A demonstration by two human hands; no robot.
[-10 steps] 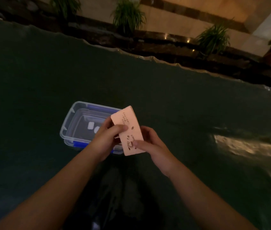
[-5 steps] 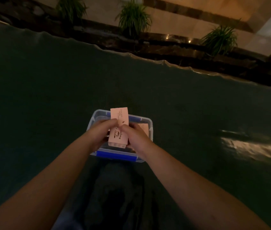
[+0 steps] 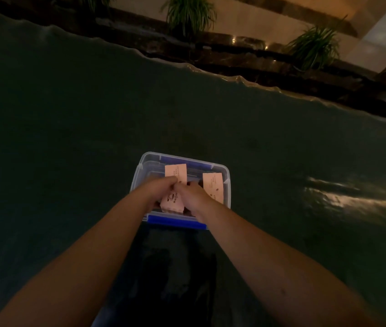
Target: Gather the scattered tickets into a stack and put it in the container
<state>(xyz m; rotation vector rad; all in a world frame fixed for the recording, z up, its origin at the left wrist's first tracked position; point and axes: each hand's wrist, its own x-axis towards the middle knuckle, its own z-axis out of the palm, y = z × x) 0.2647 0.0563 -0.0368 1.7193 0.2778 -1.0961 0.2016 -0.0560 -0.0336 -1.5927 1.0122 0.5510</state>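
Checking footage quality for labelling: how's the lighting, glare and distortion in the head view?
Head view: dim overall, dark cloth nearly featureless; bright glare patch on the right; warm light only on the far wall. Wide-angle bend curves the table's far edge. Tickets and container readable, print too soft to read.

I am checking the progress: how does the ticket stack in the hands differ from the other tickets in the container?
The held stack is gripped by the left hand and right hand; the other tickets lie untouched. The held stack is on the left side of the container, the other tickets on the right. Both are pale pink with dark print.
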